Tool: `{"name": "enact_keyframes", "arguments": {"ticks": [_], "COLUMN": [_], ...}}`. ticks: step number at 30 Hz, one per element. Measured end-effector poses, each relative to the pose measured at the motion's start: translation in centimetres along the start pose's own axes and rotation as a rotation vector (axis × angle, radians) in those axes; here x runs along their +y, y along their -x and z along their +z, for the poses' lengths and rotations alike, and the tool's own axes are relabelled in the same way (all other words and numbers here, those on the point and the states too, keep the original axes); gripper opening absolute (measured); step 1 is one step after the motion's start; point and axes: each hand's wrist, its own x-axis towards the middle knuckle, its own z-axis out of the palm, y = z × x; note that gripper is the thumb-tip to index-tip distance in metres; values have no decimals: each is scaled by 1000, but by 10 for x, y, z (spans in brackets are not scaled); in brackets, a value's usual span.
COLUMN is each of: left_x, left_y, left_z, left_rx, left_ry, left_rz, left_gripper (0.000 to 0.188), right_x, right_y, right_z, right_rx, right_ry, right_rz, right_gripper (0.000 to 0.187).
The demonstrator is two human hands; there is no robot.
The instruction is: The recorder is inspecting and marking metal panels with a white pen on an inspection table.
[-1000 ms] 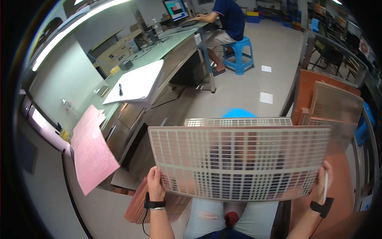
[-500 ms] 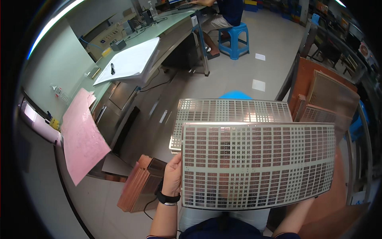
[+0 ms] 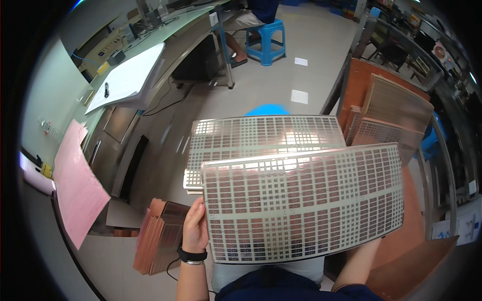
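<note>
A large rectangular printed circuit panel (image 3: 306,208), with rows of small coppery cells in a pale green grid, is held tilted in front of me, its right side higher. My left hand (image 3: 196,226) grips its left edge, thumb on the near side and a dark band on the wrist. Behind the lower right edge is my right hand (image 3: 372,246); its fingers are hidden, and only the wrist area and forearm show. Just beyond the held panel lies a stack of similar panels (image 3: 241,134), partly covered by it, with a blue stool top (image 3: 266,109) showing behind.
Upright stacks of coppery panels stand on the floor at left (image 3: 158,246) and on a brown-backed rack (image 3: 396,108) at right. A pink sheet (image 3: 78,190) sticks out at left near a bench with papers (image 3: 125,75) and a pen. Farther back a person sits on a blue stool (image 3: 266,42).
The held panel has tilted, right side up, and more of the stack behind shows. The whole scene has shifted left and slightly up in view. Both hands stay at the panel.
</note>
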Motion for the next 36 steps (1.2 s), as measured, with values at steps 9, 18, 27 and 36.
{"name": "enact_keyframes", "arguments": {"ticks": [9, 18, 27, 36], "left_x": [-9, -35, -55, -41], "left_y": [-1, -26, -19, -22], "left_z": [31, 116, 132, 73], "left_rx": [103, -23, -383, -69], "left_ry": [79, 266, -166, -293], "left_rz": [-43, 60, -222, -159], "left_gripper": [31, 33, 38, 25], "right_x": [-4, 11, -57, -53], "right_y": [19, 88, 14, -79], "right_z": [14, 110, 24, -134], "right_rx": [65, -406, 20, 476], "right_ry": [-65, -744, -344, -206], "right_rz": [-37, 29, -440, -544], "right_gripper": [43, 57, 39, 42]}}
